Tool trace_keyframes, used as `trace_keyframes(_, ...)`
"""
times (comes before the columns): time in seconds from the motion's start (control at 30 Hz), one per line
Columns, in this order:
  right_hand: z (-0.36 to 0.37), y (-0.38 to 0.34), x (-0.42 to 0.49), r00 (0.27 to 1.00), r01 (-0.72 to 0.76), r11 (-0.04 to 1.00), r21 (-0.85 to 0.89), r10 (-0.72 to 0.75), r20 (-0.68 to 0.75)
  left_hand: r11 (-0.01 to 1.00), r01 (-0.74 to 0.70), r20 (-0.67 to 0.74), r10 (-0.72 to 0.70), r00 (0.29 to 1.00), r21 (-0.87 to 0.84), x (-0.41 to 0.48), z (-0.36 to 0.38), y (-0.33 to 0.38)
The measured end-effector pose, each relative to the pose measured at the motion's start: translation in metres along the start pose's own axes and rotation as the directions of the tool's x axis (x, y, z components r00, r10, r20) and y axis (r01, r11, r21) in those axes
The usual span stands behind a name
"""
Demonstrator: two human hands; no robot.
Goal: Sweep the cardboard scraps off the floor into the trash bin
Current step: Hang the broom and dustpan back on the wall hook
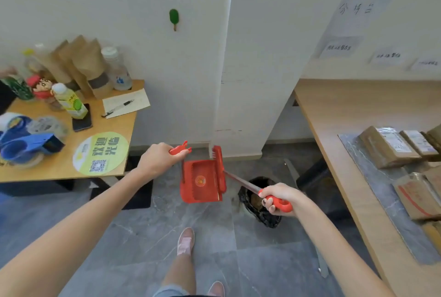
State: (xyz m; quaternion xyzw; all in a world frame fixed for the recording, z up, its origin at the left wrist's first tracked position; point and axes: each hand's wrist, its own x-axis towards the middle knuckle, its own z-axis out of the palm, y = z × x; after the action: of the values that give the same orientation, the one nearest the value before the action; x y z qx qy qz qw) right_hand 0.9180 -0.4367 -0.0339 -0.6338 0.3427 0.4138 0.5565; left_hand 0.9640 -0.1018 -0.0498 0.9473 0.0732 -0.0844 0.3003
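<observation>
Between table (pixel 119 126) and trash bin (pixel 267 219): dustpan (pixel 200 182), broom (pixel 221 172).

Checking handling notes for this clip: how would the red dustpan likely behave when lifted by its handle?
The dustpan looks like thin moulded plastic, so it is probably stiff and light for its size; the left hand grips it by the handle. It hangs from a thin rod, so it may swing or tip when moved.

Gripping red dustpan (pixel 200 181) by its handle in left hand (pixel 158 159), above grey floor (pixel 143 237). Clutching red broom (pixel 241 183) in right hand (pixel 280 195), with brush head at pan's 3 o'clock edge. At pan's 4 o'clock, black-lined trash bin (pixel 262 215).
</observation>
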Motion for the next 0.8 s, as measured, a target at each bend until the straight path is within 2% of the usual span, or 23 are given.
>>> trace_keyframes(0.2,0.041,-0.043,0.065,0.996,-0.079,0.995,-0.058,0.081,0.022,0.996,0.089,0.041,-0.088,0.995,-0.015,0.064,0.01,-0.043)
trace_keyframes(0.47,0.108,-0.11,0.137,0.992,-0.122,0.991,-0.051,0.119,-0.047,0.982,0.158,0.263,-0.127,0.957,-0.103,0.143,0.035,-0.103)
trace_keyframes(0.6,0.131,-0.125,0.172,0.984,-0.169,0.985,-0.021,0.167,-0.059,0.974,0.191,0.268,-0.152,0.951,-0.126,0.169,0.055,-0.118)
trace_keyframes(0.7,0.141,-0.13,0.196,0.973,-0.225,0.974,-0.033,0.223,-0.059,0.988,0.147,0.277,-0.131,0.952,-0.04,0.183,0.07,-0.12)
trace_keyframes(0.8,0.147,-0.134,0.218,0.96,-0.28,0.96,-0.012,0.279,-0.037,0.994,0.093,0.355,-0.11,0.928,0.064,0.192,0.09,-0.123)
